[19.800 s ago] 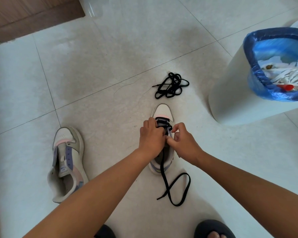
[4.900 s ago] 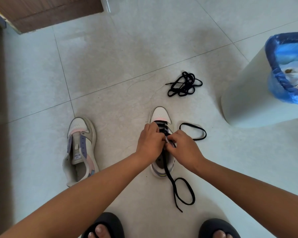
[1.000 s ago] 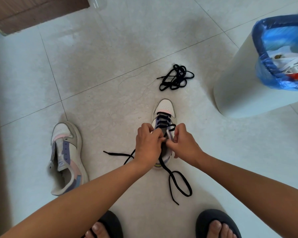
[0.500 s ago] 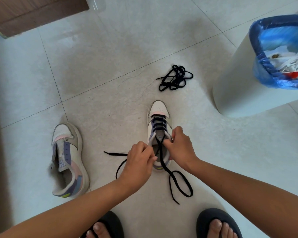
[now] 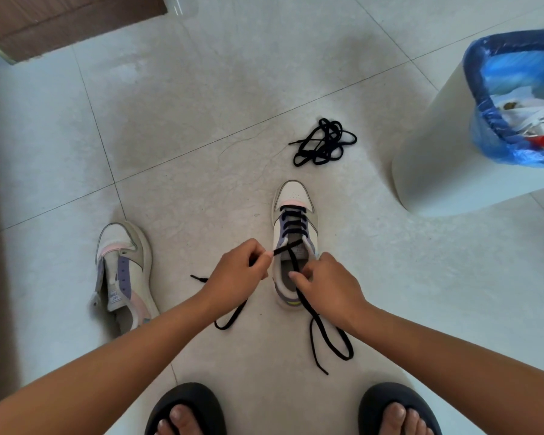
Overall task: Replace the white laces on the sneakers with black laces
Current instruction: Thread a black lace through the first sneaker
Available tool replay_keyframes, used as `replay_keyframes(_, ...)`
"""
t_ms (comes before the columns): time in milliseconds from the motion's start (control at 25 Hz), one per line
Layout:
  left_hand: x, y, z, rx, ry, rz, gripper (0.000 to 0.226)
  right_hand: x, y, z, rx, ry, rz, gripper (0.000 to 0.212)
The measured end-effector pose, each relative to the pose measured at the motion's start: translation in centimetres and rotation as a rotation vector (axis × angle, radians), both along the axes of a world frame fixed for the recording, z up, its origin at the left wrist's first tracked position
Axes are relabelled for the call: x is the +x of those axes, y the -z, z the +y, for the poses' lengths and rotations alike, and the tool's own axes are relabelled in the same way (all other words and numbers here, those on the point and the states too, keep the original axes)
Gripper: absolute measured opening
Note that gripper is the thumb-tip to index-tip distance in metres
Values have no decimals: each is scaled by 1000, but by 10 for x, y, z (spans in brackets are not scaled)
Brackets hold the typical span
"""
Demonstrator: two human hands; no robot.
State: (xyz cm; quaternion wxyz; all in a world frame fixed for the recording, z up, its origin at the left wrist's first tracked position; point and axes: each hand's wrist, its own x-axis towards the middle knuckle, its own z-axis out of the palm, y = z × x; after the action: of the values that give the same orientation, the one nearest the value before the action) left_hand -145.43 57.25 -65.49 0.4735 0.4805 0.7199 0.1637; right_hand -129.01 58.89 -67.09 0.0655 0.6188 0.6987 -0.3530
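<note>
The right sneaker (image 5: 296, 233) stands on the floor (image 5: 201, 120) between the hands, toe pointing away, with a black lace (image 5: 291, 221) already crossed through its lower eyelets. The left hand (image 5: 237, 274) pinches one lace end and draws it out leftward, probably to tighten the last crossing. The right hand (image 5: 322, 285) curls over the shoe's opening, gripping the other strand where it leaves the shoe, seemingly to steady it against that pull; its tail loops loose on the tiles. The other sneaker (image 5: 123, 271) lies unlaced to the left. A spare lace (image 5: 324, 142) waits bundled beyond, near the bin (image 5: 446, 158).
</note>
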Motion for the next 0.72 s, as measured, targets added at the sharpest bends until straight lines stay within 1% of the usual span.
replay_keyframes(80, -3, -3, 7, 4, -42, -52, 26, -4, 3, 4, -102, 78, 122, 31)
replay_keyframes(160, -7, -6, 16, 22, -86, -94, 24, -4, -4, 12, -187, 217, 301, 25)
replay_keyframes(240, -13, -10, 26, 10, -121, -150, 24, 2, -15, 21, -243, 373, 467, 26)
replay_keyframes(320, -22, -16, 37, -76, -131, -271, 27, 14, -25, 33, -318, 531, 637, 28)
replay_keyframes(400, -35, -22, 45, -202, -118, -434, 27, 33, -33, 46, -451, 714, 835, 28)
replay_keyframes(440, -42, -24, 48, -240, -114, -496, 27, 45, -37, 51, -493, 760, 885, 27)
replay_keyframes(560, -63, -35, 56, -218, -150, -586, 25, 77, -50, 60, -483, 719, 917, 25)
replay_keyframes(720, -79, -63, 67, -90, -251, -715, 24, 104, -78, 75, -359, 724, 1089, 25)
